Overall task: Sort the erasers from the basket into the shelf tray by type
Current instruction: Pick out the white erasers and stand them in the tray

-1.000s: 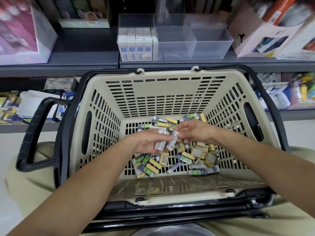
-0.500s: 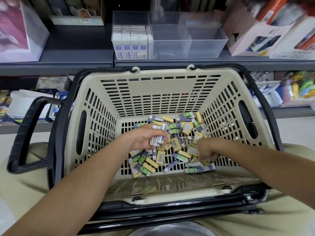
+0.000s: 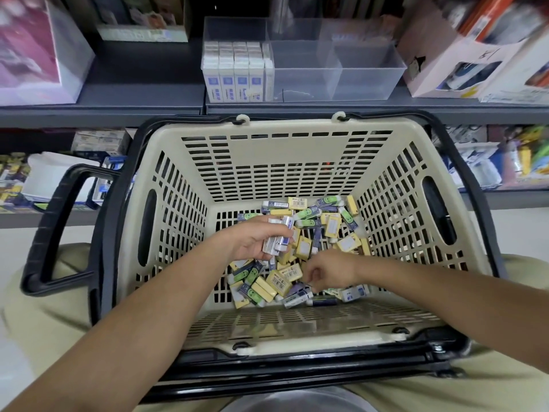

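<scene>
The cream basket (image 3: 285, 337) sits nearest, loose erasers (image 3: 332, 227) heaped on its floor; the right hand (image 3: 328, 273) reaches into the heap's near side, fingers curled, though whether it grips one I cannot tell; just left and farther, the left hand (image 3: 252, 243) clutches several white-sleeved erasers (image 3: 277, 240); on the far shelf (image 3: 133, 96), the clear tray (image 3: 368, 72) holds upright white erasers (image 3: 234, 75) in its left compartment.

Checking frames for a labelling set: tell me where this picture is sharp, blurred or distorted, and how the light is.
Head view, centre: the erasers and basket are sharp. Head view, upper corners: the pink box and the boxes at right are smeared by blur. Head view, edges: the wide lens bows the shelf front slightly. Light is even, with no hard shadows or strong glare.
</scene>
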